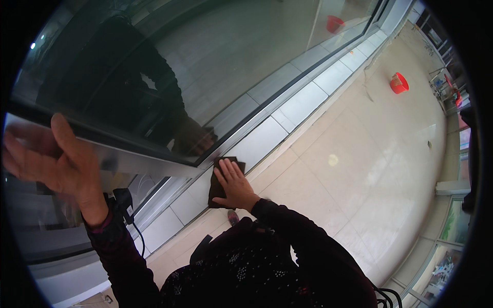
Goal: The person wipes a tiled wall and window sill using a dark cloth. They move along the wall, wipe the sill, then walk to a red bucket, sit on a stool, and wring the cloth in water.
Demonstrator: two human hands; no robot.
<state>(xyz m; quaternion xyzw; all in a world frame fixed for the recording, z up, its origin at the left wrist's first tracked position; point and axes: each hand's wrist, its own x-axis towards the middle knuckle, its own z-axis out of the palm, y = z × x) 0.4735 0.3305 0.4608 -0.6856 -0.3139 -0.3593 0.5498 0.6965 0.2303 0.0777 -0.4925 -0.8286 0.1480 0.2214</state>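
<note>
My right hand [235,184] lies flat on a folded dark brown cloth [218,190], pressing it against the white-tiled sill [262,143]. Its fingers point up along the cloth towards the metal window frame [225,153]. At the left, my left hand [63,161] is raised with thumb and fingers spread and nothing in it. It is slightly blurred and overlaps the edge of the sliding window's metal frame [127,156]; whether it touches the frame I cannot tell. The dark glass pane [246,50] reflects my body and right arm.
A red bucket [399,83] with a brownish cloth over its rim stands on the beige tiled floor [327,184]. A black device with a cable [124,204] is at my left wrist. Below the sill shows a shoe [232,218]. Windows [439,265] line the right side.
</note>
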